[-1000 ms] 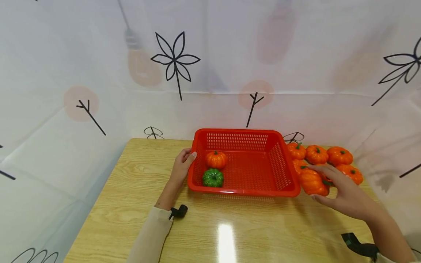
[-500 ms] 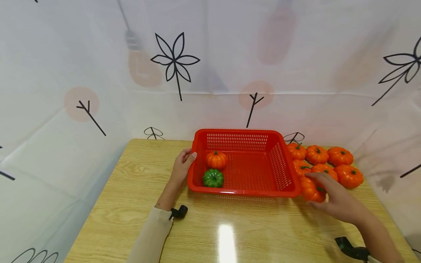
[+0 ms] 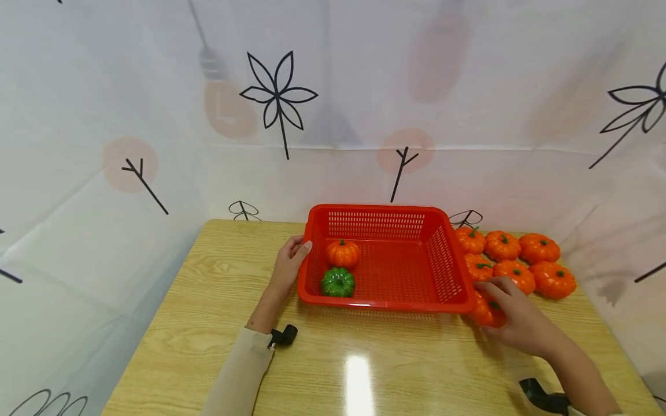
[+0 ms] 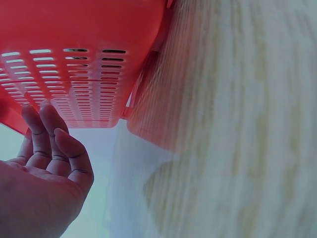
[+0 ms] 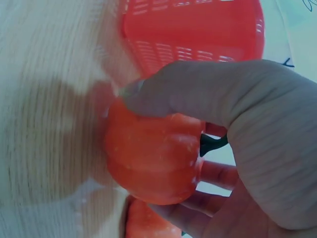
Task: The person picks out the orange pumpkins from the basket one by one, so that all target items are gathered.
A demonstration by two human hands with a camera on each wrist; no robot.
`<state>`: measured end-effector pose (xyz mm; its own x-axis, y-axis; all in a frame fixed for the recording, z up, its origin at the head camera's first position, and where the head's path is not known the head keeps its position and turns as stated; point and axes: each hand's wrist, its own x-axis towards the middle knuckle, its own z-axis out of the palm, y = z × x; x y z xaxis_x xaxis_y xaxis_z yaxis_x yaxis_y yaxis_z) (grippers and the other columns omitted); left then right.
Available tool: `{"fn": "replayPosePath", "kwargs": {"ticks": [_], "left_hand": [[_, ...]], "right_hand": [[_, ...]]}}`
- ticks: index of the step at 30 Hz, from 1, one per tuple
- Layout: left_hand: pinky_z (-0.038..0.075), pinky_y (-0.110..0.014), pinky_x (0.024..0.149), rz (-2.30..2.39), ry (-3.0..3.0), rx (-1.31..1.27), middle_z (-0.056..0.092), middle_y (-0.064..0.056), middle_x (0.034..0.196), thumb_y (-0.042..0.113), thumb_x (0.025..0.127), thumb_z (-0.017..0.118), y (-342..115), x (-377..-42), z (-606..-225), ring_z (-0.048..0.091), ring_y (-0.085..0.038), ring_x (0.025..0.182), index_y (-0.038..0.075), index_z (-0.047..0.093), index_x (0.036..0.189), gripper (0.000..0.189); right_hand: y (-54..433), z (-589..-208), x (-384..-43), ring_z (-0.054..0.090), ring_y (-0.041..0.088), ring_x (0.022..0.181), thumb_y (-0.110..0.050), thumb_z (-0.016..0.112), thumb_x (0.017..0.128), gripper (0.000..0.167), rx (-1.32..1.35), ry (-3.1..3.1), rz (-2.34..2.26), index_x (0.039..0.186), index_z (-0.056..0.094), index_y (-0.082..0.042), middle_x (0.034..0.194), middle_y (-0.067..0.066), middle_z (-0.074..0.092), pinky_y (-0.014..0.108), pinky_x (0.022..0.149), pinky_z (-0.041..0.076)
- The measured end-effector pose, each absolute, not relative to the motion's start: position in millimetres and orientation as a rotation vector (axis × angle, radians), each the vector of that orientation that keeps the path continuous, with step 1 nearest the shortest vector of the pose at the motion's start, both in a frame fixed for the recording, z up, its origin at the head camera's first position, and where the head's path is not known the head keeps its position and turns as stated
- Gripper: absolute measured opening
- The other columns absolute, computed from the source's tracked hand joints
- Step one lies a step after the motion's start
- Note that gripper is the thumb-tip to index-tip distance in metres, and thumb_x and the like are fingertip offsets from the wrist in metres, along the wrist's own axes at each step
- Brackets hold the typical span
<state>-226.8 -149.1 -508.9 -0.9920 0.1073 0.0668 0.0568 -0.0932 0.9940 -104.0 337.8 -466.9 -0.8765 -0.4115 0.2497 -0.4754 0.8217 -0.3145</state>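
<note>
My right hand [image 3: 520, 316] grips a small orange pumpkin [image 3: 484, 312] beside the right front corner of the red plastic basket [image 3: 385, 304]. In the right wrist view the thumb lies along one side of the pumpkin [image 5: 153, 153], fingers at the other, its green stem toward the palm. My left hand [image 3: 287, 263] holds the basket's left rim, with the thumb at the rim and the fingers against the slotted outer wall [image 4: 74, 84]. Inside the basket, an orange pumpkin [image 3: 343, 254] sits behind a green pumpkin [image 3: 337, 282] near the left wall.
Several orange pumpkins [image 3: 514, 276] stand in two rows on the wooden table [image 3: 234, 370], right of the basket. A white patterned cloth [image 3: 354, 104] hangs behind the table. Both wrists carry a black camera mount [image 3: 284, 335].
My right hand has drawn the pumpkin left and toward me, from the front of the pumpkin group to the basket's right front corner. My left hand and the basket stay put.
</note>
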Motion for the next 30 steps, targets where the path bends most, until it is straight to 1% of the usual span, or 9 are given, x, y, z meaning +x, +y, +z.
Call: {"fn": "replayPosePath", "kwargs": {"ticks": [4,8,16,22,27,30], "left_hand": [[0.062,-0.033,0.089,2.287,2.100,0.183,0.062,-0.030,0.134,0.027,0.109,0.061,-148.8,-226.0,-507.7,0.064,-0.045,0.118,0.001,0.055,0.145,0.044],[0.062,-0.032,0.088,2.288,2.098,0.184,0.063,-0.029,0.134,0.027,0.109,0.061,-148.8,-226.0,-507.9,0.065,-0.044,0.117,0.001,0.055,0.145,0.044],[0.063,-0.033,0.088,2.278,2.093,0.188,0.063,-0.028,0.132,0.028,0.110,0.061,-149.9,-226.5,-508.6,0.066,-0.042,0.116,0.003,0.055,0.144,0.044],[0.063,-0.038,0.090,2.279,2.086,0.193,0.063,-0.029,0.133,0.030,0.110,0.061,-150.5,-226.9,-508.9,0.065,-0.045,0.118,0.002,0.055,0.144,0.045],[0.063,-0.038,0.090,2.278,2.090,0.200,0.063,-0.029,0.133,0.030,0.109,0.061,-150.2,-227.2,-509.3,0.065,-0.045,0.118,0.002,0.055,0.144,0.045],[0.063,-0.035,0.089,2.276,2.094,0.200,0.063,-0.028,0.133,0.030,0.109,0.061,-150.6,-227.5,-509.5,0.065,-0.044,0.117,0.002,0.055,0.144,0.045]], "right_hand": [[337.4,-471.7,-105.0,0.060,0.036,0.107,-0.013,0.103,0.058,0.085,0.687,-2.833,0.521,0.133,0.064,-0.003,0.126,0.016,0.057,0.053,0.080,0.055],[337.6,-476.1,-105.4,0.061,0.036,0.105,-0.014,0.103,0.057,0.081,0.702,-2.821,0.488,0.128,0.067,-0.002,0.122,0.016,0.058,0.055,0.082,0.053],[337.6,-474.0,-104.1,0.061,0.032,0.104,-0.015,0.103,0.058,0.081,0.694,-2.839,0.494,0.130,0.066,-0.005,0.122,0.014,0.058,0.052,0.081,0.055],[335.9,-460.2,-100.9,0.064,0.036,0.106,-0.020,0.101,0.067,0.078,0.649,-2.940,0.518,0.133,0.064,-0.005,0.127,0.018,0.058,0.054,0.078,0.058],[335.4,-441.8,-102.5,0.066,0.038,0.098,-0.019,0.098,0.072,0.071,0.612,-3.014,0.506,0.132,0.064,-0.004,0.128,0.025,0.058,0.055,0.074,0.059],[334.1,-430.6,-105.0,0.067,0.031,0.092,-0.013,0.093,0.077,0.058,0.644,-3.005,0.458,0.127,0.066,-0.004,0.124,0.021,0.060,0.046,0.071,0.060]]}}
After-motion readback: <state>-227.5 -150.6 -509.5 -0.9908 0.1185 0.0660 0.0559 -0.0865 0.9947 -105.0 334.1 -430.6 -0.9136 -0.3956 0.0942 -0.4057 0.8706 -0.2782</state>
